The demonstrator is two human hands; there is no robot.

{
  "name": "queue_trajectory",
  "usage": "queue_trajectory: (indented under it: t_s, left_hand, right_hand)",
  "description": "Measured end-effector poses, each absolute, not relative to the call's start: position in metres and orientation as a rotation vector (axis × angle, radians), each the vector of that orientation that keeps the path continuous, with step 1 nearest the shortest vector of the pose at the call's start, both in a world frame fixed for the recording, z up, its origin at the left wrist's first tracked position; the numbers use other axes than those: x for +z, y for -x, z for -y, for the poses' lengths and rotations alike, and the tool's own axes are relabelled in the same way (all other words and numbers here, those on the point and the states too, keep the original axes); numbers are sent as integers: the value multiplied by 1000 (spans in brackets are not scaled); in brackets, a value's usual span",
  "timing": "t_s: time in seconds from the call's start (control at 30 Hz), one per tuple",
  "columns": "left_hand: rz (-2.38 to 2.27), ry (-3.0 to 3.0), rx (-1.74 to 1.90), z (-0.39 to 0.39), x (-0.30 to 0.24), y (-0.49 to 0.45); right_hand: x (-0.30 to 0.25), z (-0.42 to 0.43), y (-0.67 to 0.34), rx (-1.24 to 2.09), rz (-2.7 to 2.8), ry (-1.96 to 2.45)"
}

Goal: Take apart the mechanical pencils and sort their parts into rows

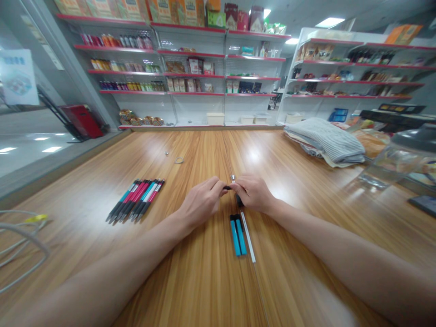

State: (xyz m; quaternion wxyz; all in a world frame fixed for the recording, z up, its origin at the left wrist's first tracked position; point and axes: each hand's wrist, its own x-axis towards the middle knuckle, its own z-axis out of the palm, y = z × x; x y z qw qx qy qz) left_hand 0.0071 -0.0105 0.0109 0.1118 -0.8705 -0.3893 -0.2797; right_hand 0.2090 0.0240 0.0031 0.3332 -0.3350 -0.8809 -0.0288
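Note:
My left hand [205, 196] and my right hand [252, 191] meet above the middle of the wooden table [204, 281]. Fingertips of both are closed on a small black piece [227, 187] that spans the gap between them; its full shape is hidden. Just beyond the right fingers shows a small silvery metal part [233, 178]. Below them, two turquoise pen barrels [238, 236] with black ends lie side by side, and a thin white tube [248, 237] lies along their right. Left of my hands, several assembled pens [136, 200] in turquoise, red and white rest in a slanted row.
A small ring [179, 160] and a tiny metal piece [166, 153] lie farther back. Folded striped cloth [323, 141], a clear jug [384, 159] and a phone [424, 204] are at the right. Pale cables [23, 240] curl at the left. Stocked shelves [190, 75] stand behind.

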Motion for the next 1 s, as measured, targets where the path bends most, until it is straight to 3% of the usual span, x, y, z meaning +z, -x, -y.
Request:
queue_trajectory:
  t_s: [1.0]
  left_hand:
    - [1254, 2454, -632, 16, 15, -9]
  right_hand:
    - [-1, -26, -210, 42, 2251, 839]
